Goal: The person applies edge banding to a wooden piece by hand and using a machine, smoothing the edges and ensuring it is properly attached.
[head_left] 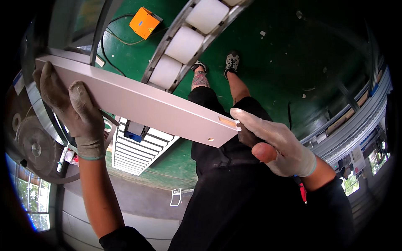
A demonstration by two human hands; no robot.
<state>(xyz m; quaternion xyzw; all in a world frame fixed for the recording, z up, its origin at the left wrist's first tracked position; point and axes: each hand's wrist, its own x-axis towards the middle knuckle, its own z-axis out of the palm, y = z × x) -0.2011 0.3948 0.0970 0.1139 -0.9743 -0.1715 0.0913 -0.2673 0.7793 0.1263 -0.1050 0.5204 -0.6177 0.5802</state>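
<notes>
Green shop floor (268, 62) below, roller conveyor (184, 42) crossing behind. Head view: white panel (134, 102) held in the air, long axis running upper-left to lower-right. Left hand (71, 108) fingers curled over the far end; right hand (276, 144) fingers extended, thumb clamping the notched near end.

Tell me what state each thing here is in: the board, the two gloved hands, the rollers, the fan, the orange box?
White board: held in the air, tilted, a slot cut in its right end.
Left hand: gloved, gripping the board's left end.
Right hand: gloved, supporting the board's right end.
Roller conveyor: nothing on its white rollers.
Fan: cannot tell whether it spins.
Orange box: lying on the green floor, cable attached.
</notes>
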